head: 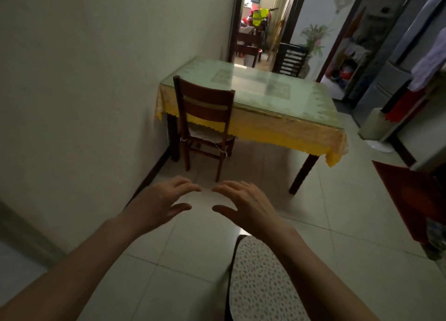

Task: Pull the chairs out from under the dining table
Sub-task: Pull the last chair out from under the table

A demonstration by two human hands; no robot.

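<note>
A dining table [284, 125] with a yellow cloth under a glass top stands against the left wall. A brown wooden chair [205, 108] with a cushion is tucked at the near left end, its seat partly under the table. A dark slatted chair [290, 60] stands at the far end. My left hand [164, 201] and my right hand [243, 205] reach forward side by side over the tiled floor, well short of the brown chair, fingers spread and holding nothing.
The white wall [84, 91] runs along the left. A fridge [386, 84] and a cluttered shelf stand on the right, with a red mat [410, 195] on the floor. A doorway [258, 23] opens behind the table. My patterned garment [260, 284] hangs below.
</note>
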